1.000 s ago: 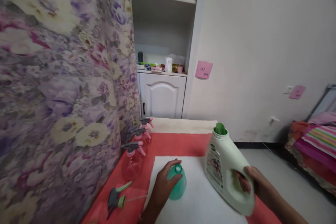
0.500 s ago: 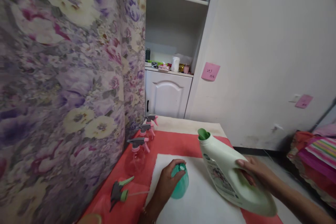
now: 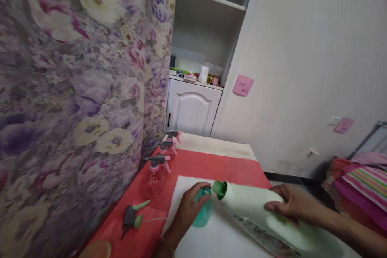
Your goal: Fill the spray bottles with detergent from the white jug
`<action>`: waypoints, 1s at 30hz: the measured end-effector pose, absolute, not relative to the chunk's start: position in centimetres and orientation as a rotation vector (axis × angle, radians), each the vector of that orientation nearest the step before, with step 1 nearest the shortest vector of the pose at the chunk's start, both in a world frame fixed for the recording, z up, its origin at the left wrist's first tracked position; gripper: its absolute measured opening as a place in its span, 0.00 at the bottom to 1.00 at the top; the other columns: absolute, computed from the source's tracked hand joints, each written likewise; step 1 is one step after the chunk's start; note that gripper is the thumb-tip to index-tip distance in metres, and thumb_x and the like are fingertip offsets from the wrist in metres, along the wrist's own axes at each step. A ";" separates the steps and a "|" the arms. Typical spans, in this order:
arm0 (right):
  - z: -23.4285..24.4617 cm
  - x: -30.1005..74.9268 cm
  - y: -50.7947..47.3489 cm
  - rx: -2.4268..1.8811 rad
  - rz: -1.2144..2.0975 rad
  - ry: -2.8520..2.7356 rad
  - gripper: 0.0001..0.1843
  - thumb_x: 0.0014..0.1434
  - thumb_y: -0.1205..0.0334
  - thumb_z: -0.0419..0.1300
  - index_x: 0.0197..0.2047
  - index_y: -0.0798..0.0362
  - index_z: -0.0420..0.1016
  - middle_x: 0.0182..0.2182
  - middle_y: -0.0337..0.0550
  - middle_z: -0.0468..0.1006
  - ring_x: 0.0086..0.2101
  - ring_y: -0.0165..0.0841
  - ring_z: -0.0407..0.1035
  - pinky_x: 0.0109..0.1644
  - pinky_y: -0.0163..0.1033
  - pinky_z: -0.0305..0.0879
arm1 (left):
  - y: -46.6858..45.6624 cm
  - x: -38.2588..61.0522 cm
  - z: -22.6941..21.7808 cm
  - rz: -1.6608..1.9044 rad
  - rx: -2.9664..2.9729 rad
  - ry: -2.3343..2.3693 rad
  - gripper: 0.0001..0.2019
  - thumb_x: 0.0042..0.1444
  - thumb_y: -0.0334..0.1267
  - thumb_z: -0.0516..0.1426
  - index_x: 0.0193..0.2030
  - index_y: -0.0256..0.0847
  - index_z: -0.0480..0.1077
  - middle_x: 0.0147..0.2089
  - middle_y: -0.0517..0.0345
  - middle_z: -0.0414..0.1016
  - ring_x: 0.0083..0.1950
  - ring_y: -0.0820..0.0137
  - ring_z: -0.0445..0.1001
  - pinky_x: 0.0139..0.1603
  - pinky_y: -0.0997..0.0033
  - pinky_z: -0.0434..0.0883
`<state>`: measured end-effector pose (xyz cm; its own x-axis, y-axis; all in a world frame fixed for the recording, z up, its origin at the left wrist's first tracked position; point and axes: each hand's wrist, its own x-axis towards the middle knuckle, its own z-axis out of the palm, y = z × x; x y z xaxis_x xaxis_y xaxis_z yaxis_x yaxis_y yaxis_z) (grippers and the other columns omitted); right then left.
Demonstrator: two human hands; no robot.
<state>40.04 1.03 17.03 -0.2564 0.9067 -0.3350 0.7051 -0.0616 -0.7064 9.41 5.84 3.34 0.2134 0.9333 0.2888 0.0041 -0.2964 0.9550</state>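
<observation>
The left hand is closed around the neck of a translucent teal bottle, with the thumb and the fingers on its two sides. This bottle stands upright on a white sheet, and its mouth is uncovered. The right hand grips the handle of a pale green detergent jug. The jug is strongly tilted, almost lying on its side in the air, and its dark green spout points to the left, just beside the mouth of the teal bottle.

To the left of the sheet, a grey and green trigger sprayer head lies on the red tablecloth, with its thin tube towards the sheet. Behind it, three clear spray bottles with grey and pink triggers stand in a row, near a floral curtain. Farther away are a white cabinet and a pink note on the wall.
</observation>
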 end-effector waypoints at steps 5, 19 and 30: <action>17.8 39.4 1.4 -1.796 1.167 -2.048 0.18 0.53 0.47 0.62 0.31 0.56 0.70 0.18 0.33 0.67 0.17 0.23 0.60 0.17 0.26 0.54 | 5.9 9.5 3.2 1.246 1.503 0.904 0.13 0.53 0.36 0.59 0.45 0.42 0.75 0.47 0.52 0.78 0.50 0.62 0.74 0.51 0.68 0.68; 19.2 38.7 2.1 -1.795 1.066 -2.231 0.21 0.55 0.44 0.61 0.33 0.57 0.71 0.22 0.35 0.69 0.20 0.23 0.60 0.19 0.26 0.52 | 5.9 9.8 3.7 1.226 1.506 0.884 0.11 0.52 0.34 0.59 0.42 0.40 0.75 0.42 0.54 0.79 0.45 0.63 0.75 0.48 0.69 0.68; 20.1 38.5 3.0 -1.894 0.979 -2.300 0.27 0.54 0.38 0.59 0.36 0.56 0.73 0.20 0.36 0.71 0.18 0.25 0.62 0.18 0.28 0.55 | 5.8 9.9 3.7 1.256 1.509 0.876 0.10 0.54 0.35 0.58 0.43 0.40 0.76 0.44 0.53 0.80 0.47 0.62 0.75 0.49 0.69 0.68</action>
<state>38.51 2.95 20.07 -0.2704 0.8876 -0.3730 0.8841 0.0755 -0.4612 9.90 5.79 3.71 0.2151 0.9313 0.2939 -0.0464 -0.2909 0.9556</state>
